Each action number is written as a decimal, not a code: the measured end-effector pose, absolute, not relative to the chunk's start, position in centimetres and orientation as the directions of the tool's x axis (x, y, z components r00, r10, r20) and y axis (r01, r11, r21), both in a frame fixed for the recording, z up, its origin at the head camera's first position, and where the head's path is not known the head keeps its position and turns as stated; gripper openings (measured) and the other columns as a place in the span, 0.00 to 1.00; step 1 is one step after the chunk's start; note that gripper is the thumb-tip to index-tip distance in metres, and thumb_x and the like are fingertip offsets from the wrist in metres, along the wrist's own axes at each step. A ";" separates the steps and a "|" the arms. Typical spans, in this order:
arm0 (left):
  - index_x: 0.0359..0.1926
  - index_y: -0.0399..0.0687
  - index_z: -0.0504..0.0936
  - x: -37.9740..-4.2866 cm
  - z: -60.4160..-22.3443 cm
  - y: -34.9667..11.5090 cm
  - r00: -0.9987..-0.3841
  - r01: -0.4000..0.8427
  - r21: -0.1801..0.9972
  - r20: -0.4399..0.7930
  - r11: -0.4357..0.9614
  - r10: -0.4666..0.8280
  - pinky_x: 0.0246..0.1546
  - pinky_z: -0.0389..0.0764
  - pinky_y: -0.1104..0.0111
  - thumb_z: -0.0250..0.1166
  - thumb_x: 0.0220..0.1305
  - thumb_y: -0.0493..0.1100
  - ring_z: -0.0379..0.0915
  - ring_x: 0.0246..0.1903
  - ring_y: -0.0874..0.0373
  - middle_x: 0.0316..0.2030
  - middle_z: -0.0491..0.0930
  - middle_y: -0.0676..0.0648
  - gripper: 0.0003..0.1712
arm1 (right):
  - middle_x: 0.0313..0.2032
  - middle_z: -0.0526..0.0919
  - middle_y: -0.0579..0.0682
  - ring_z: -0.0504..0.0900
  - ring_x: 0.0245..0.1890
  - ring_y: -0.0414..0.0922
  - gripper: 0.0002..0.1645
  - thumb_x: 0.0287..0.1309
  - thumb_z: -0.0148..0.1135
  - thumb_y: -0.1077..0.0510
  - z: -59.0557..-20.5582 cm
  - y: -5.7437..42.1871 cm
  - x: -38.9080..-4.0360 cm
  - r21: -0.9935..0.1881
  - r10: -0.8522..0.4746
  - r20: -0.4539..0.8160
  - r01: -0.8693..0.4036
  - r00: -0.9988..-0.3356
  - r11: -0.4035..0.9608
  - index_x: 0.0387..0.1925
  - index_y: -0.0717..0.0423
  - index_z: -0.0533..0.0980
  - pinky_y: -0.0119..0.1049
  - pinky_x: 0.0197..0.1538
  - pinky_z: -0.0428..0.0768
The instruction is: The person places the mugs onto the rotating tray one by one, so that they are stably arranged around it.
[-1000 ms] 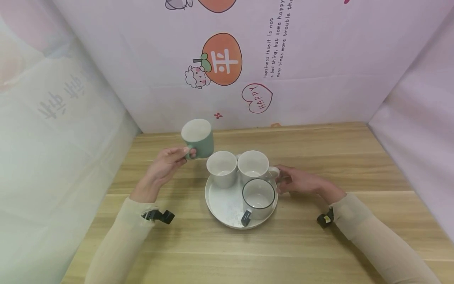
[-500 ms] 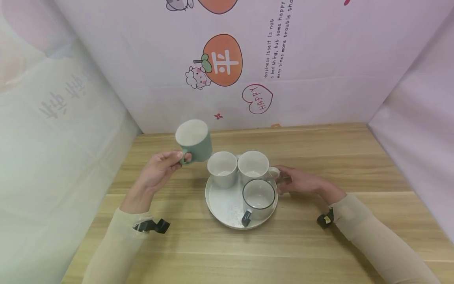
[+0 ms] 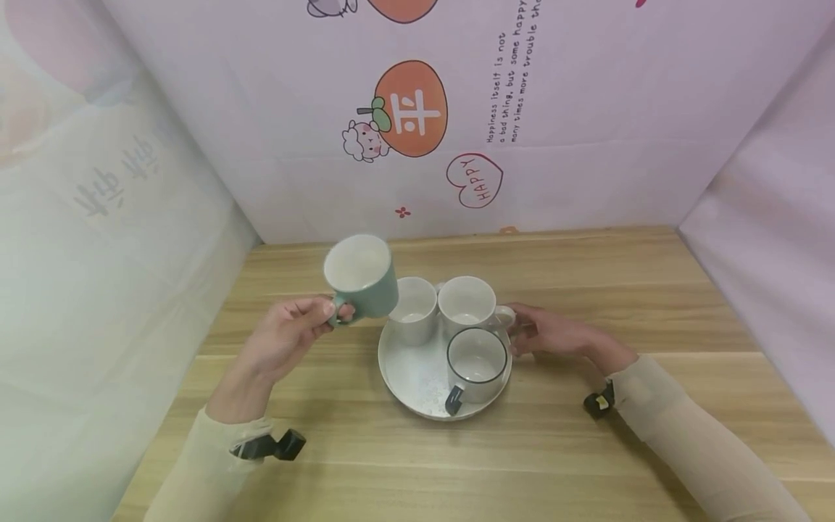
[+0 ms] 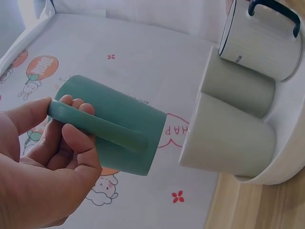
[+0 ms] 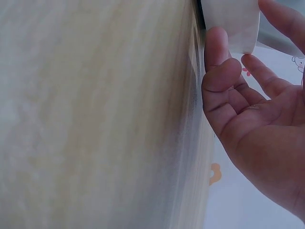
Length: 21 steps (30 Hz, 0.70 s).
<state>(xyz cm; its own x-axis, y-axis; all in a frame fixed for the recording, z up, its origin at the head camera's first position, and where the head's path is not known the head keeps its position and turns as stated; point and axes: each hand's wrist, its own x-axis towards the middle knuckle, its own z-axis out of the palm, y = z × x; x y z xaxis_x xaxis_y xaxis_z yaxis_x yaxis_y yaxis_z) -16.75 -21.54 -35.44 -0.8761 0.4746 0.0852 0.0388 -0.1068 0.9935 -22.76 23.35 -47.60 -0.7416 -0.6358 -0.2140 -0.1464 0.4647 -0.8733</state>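
My left hand grips a teal-green mug by its handle, with the thumb on the handle and fingertips through the loop. The mug is raised, slightly tilted and white inside, and overlaps the left white mug in the head view. In the left wrist view, the green mug stands apart from the mugs on the tray. My right hand rests at the right side of the round white tray, below the handle of another white mug. Its fingertips lie against a white surface.
A white mug with a dark rim and dark handle stands at the front right of the tray. The wooden table meets a printed white backdrop behind. White fabric walls flank both sides.
The green mug first shifts slightly left, then comes nearer and lower, partly covering the left white mug. My left forearm draws back toward the near edge. My right hand stays put.
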 end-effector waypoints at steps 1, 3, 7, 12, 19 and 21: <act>0.39 0.53 0.89 -16.5 -35.5 -21.5 -0.872 0.042 0.993 0.089 -0.107 0.481 0.49 0.76 0.72 0.52 0.74 0.32 0.77 0.47 0.64 0.40 0.87 0.57 0.19 | 0.57 0.78 0.62 0.82 0.50 0.52 0.43 0.57 0.71 0.58 -47.6 23.3 -22.8 -0.872 -0.635 -0.215 -0.147 -0.742 0.467 0.71 0.46 0.62 0.44 0.45 0.83; 0.40 0.54 0.88 -16.2 -35.6 -21.5 -0.865 0.042 0.993 0.092 -0.112 0.493 0.50 0.76 0.72 0.52 0.74 0.31 0.77 0.47 0.64 0.40 0.88 0.57 0.19 | 0.57 0.78 0.62 0.82 0.51 0.52 0.43 0.57 0.71 0.57 -47.5 23.3 -22.8 -0.869 -0.631 -0.219 -0.145 -0.745 0.473 0.71 0.46 0.62 0.44 0.46 0.83; 0.41 0.54 0.88 -15.6 -35.7 -21.3 -0.847 0.042 0.992 0.098 -0.119 0.522 0.51 0.76 0.72 0.52 0.73 0.31 0.77 0.48 0.64 0.41 0.88 0.57 0.20 | 0.57 0.78 0.63 0.82 0.50 0.52 0.42 0.58 0.70 0.57 -47.3 23.3 -22.7 -0.865 -0.623 -0.225 -0.141 -0.749 0.482 0.70 0.47 0.62 0.44 0.45 0.83; 0.42 0.53 0.87 -15.0 -36.2 -21.1 -0.806 0.068 0.988 0.135 -0.137 0.577 0.52 0.75 0.71 0.50 0.74 0.30 0.77 0.49 0.63 0.43 0.86 0.57 0.20 | 0.59 0.76 0.64 0.81 0.52 0.53 0.41 0.59 0.70 0.56 -47.2 23.3 -22.7 -0.867 -0.620 -0.227 -0.134 -0.751 0.480 0.70 0.47 0.62 0.45 0.46 0.83; 0.45 0.51 0.87 -14.0 -37.2 -20.5 -0.766 0.096 0.985 0.164 -0.142 0.622 0.53 0.76 0.72 0.51 0.73 0.29 0.76 0.50 0.62 0.43 0.86 0.56 0.20 | 0.59 0.76 0.63 0.81 0.53 0.54 0.41 0.58 0.70 0.56 -47.2 23.3 -22.7 -0.862 -0.615 -0.233 -0.132 -0.753 0.489 0.70 0.45 0.62 0.45 0.46 0.82; 0.44 0.51 0.87 -13.8 -37.5 -20.3 -0.760 0.096 0.986 0.162 -0.138 0.630 0.53 0.76 0.72 0.51 0.72 0.29 0.76 0.50 0.62 0.44 0.86 0.56 0.19 | 0.59 0.76 0.63 0.81 0.53 0.54 0.41 0.58 0.70 0.55 -47.2 23.3 -22.7 -0.861 -0.614 -0.233 -0.134 -0.754 0.491 0.70 0.45 0.62 0.45 0.47 0.82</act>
<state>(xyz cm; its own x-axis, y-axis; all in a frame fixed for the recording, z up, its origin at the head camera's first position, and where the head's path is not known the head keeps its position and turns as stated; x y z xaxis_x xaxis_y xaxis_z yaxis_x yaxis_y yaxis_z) -13.82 -20.34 -37.50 -0.7597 0.6297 0.1621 0.0956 -0.1384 0.9858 -22.71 23.31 -47.21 -0.7543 -0.6139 -0.2326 -0.1344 0.4912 -0.8606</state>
